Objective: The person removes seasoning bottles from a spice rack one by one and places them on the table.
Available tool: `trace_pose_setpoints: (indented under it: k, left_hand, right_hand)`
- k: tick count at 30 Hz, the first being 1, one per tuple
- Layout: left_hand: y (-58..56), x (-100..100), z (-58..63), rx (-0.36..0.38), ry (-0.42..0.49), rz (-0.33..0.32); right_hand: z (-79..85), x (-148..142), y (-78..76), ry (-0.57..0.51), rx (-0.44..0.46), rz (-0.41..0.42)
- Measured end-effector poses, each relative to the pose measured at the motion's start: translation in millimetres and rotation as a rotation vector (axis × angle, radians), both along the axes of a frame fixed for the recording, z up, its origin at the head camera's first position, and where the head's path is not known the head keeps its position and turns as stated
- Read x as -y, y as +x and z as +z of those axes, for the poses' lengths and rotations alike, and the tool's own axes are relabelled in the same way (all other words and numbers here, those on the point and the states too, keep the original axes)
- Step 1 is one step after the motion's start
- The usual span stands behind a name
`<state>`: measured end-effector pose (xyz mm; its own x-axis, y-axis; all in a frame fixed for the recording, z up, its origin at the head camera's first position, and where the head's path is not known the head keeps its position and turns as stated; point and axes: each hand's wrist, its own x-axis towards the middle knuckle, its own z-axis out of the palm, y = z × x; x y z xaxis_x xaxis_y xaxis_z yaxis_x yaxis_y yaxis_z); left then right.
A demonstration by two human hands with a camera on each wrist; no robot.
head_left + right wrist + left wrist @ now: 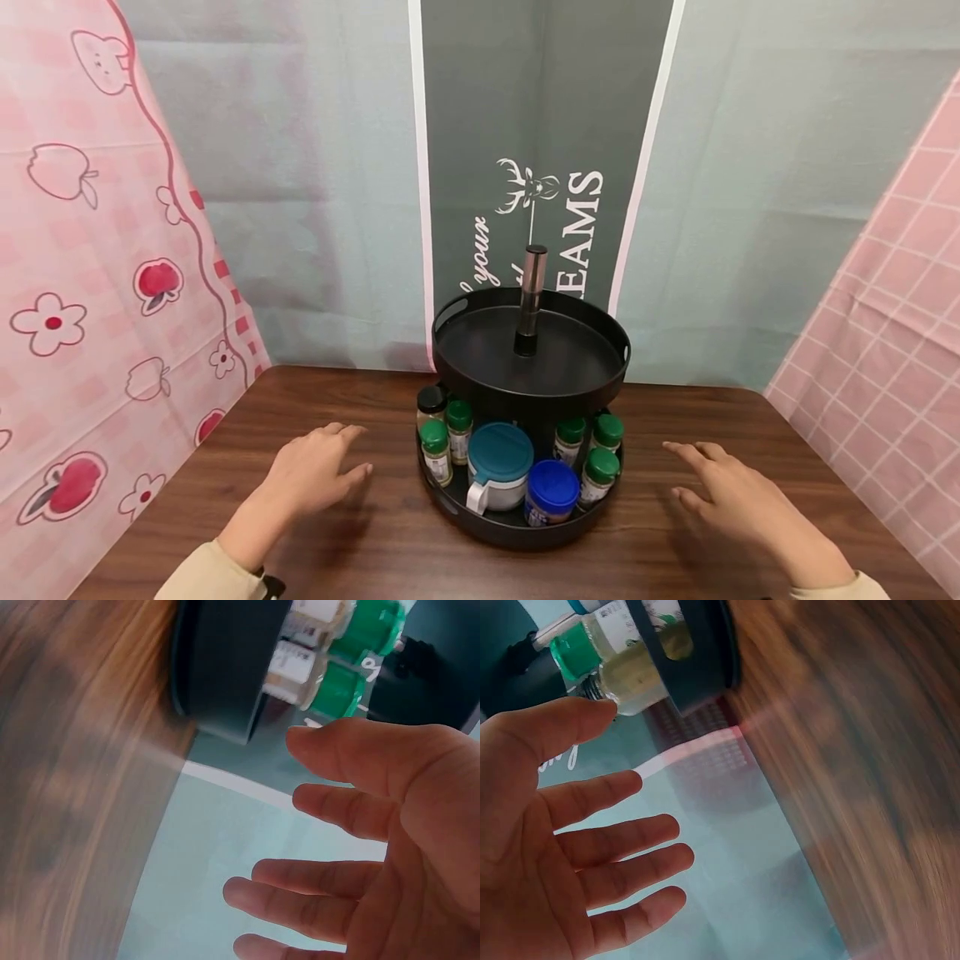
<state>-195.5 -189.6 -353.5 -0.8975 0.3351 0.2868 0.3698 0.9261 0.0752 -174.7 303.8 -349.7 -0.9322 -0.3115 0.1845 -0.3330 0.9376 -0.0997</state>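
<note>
A black two-tier round rack (531, 383) with a central post (532, 292) stands on the wooden table. Its upper tray holds nothing; the lower tray carries several green-capped spice jars (437, 454), a black-capped jar (431, 404), a white pot with a teal lid (500, 458) and a blue-lidded jar (552, 492). To the left of the rack my left hand (311, 471) hovers with fingers spread, holding nothing. My right hand (731, 496) is on the other side, likewise spread and apart from the rack. Both palms face the rack in the wrist views (525, 855).
The brown table (360, 550) reaches back to a grey-green curtain (337, 208) with white lettering and a deer head. Pink patterned cloth (97, 275) hangs at the left, and pink checked cloth (885, 300) at the right.
</note>
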Motion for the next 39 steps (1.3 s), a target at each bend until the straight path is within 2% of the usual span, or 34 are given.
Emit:
trace_pose_setpoints:
  k: [3, 9, 15, 21, 28, 34, 39]
  left_hand:
    - [-3.8, -7, -1.4, 0.017, 0.03, 0.001]
    - [-7.7, -18, -11.6, 0.013, 0.102, 0.018]
    - [-10.5, -34, -19.8, 0.005, 0.209, 0.048]
    - [-14.4, -48, -24.3, 0.074, 0.278, 0.058]
    - [-12.7, -60, -28.2, 0.167, 0.337, 0.044]
    - [-12.8, -66, -28.7, 0.207, 0.393, 0.054]
    - [-13.2, -71, -31.5, 0.236, 0.415, 0.071]
  right_hand:
    - [2.2, 4, -2.0, -0.007, 0.017, 0.011]
    - [4.7, 9, -2.5, -0.04, 0.078, 0.045]
    - [5.6, 15, -2.8, -0.103, 0.058, 0.132]
    - [8.2, 22, -5.5, -0.121, 0.063, 0.187]
    - [14.0, 31, -7.7, -0.141, 0.089, 0.226]
    - [20.6, 40, -12.6, -0.168, 0.139, 0.29]
    - [23.4, 46, -15.5, -0.179, 0.173, 0.298]
